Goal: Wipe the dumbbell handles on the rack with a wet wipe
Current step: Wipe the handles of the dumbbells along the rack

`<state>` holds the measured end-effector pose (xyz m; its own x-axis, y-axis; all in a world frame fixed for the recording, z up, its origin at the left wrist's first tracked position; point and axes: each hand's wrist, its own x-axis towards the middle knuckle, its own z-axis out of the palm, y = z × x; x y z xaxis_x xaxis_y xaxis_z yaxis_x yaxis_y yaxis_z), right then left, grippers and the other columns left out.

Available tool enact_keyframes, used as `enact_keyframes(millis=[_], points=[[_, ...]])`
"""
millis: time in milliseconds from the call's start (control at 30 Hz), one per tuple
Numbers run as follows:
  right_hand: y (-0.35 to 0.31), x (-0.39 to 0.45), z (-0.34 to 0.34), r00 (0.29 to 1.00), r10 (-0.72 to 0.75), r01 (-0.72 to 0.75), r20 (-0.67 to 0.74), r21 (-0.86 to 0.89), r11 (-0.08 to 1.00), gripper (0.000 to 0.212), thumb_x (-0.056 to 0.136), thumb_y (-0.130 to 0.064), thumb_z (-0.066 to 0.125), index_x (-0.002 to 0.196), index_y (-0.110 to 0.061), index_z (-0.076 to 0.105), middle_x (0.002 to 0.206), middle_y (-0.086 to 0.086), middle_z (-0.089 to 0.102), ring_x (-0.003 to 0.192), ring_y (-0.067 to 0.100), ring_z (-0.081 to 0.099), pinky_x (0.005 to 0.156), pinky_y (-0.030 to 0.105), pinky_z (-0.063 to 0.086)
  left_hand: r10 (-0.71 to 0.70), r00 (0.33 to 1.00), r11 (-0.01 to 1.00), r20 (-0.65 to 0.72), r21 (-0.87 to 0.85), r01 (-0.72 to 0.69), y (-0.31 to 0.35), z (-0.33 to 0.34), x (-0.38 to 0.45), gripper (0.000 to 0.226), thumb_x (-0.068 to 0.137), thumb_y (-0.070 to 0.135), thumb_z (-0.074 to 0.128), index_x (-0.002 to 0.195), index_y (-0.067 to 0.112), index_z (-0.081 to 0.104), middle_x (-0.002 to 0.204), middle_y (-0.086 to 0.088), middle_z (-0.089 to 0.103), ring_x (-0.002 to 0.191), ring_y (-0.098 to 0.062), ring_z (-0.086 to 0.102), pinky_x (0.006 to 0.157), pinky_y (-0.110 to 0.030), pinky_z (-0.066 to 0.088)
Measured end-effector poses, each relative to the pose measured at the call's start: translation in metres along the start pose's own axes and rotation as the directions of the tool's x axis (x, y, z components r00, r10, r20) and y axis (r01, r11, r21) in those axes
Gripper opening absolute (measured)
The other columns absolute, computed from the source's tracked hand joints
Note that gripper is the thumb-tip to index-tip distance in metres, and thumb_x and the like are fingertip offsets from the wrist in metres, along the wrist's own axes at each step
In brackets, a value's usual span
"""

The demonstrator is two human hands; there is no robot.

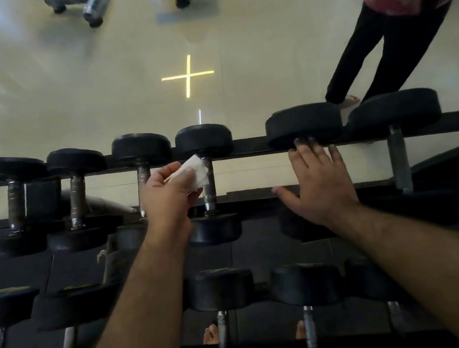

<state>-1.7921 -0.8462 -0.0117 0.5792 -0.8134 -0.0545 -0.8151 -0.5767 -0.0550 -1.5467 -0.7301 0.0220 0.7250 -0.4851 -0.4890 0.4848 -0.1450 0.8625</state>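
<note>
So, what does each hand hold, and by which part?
The left hand pinches a crumpled white wet wipe by its near edge, beside a metal dumbbell handle. The right hand holds nothing; its fingers lie straight.

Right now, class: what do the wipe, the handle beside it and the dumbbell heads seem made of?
Wipe: thin white fabric or paper, crumpled. Handle: bare metal, grey with a dull shine and ringed ends. Dumbbell heads: probably matt black rubber coating, without glare.
</note>
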Motion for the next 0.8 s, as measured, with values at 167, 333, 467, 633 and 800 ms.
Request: enact_keyframes(millis=[167, 333, 467, 633, 800], points=[[0.018, -0.013, 0.002, 0.969, 0.122, -0.174, 0.217, 0.240, 0.955, 0.126, 0.083, -0.097, 0.039, 0.169, -0.025, -0.018, 0.180, 0.011, -0.003, 0.166, 0.033, 0.003, 0.132, 0.057, 0.018, 0.074, 0.992, 0.992, -0.107, 0.112, -0.061, -0.012, 0.021, -0.012, 0.023, 0.091, -0.002, 0.074, 0.113, 0.006, 0.073, 0.106, -0.012, 0.077, 0.097, -0.026, 0.076, 0.084, -0.038, 0.065], [0.012, -0.009, 0.006, 0.970, 0.127, -0.165, 0.206, 0.184, 0.969, 0.126, 0.082, -0.099, 0.033, 0.171, -0.019, -0.007, 0.180, 0.004, -0.005, 0.166, 0.029, 0.003, 0.132, 0.057, 0.019, 0.299, 0.920, 0.887, -0.252, 0.428, -0.171, -0.033, 0.027, 0.002, 0.010, 0.092, 0.011, 0.070, 0.102, 0.014, 0.070, 0.095, -0.003, 0.075, 0.091, -0.020, 0.075, 0.075, -0.032, 0.064], [0.006, -0.008, 0.003, 0.951, 0.151, -0.183, 0.269, 0.098, 0.978, 0.127, 0.084, -0.094, 0.039, 0.169, -0.019, -0.020, 0.180, 0.004, -0.014, 0.166, 0.031, -0.001, 0.131, 0.064, 0.011, 0.417, 0.889, 0.745, -0.190, 0.632, -0.214, -0.040, 0.034, 0.007, 0.013, 0.099, 0.031, 0.069, 0.105, 0.020, 0.073, 0.088, 0.010, 0.071, 0.083, -0.008, 0.069, 0.073, -0.025, 0.058], [-0.007, -0.010, 0.001, 0.899, 0.247, -0.299, 0.360, 0.094, 0.950, 0.140, 0.072, -0.108, 0.032, 0.158, -0.025, -0.041, 0.177, 0.001, -0.024, 0.166, 0.033, -0.005, 0.124, 0.076, 0.003, 0.419, 0.906, 0.677, -0.056, 0.684, -0.271, -0.038, 0.042, 0.006, 0.019, 0.102, 0.045, 0.066, 0.105, 0.033, 0.080, 0.076, 0.020, 0.069, 0.067, 0.005, 0.064, 0.057, -0.006, 0.045], [-0.014, -0.013, 0.000, 0.939, 0.268, -0.295, 0.214, 0.106, 0.950, 0.137, 0.070, -0.109, 0.018, 0.172, -0.021, -0.004, 0.181, -0.001, -0.005, 0.166, 0.030, -0.002, 0.125, 0.073, 0.016, 0.405, 0.904, 0.516, 0.136, 0.782, -0.349, -0.042, 0.040, 0.016, 0.023, 0.101, 0.029, 0.067, 0.122, 0.028, 0.077, 0.100, 0.011, 0.079, 0.086, -0.013, 0.073, 0.081, -0.038, 0.065]])
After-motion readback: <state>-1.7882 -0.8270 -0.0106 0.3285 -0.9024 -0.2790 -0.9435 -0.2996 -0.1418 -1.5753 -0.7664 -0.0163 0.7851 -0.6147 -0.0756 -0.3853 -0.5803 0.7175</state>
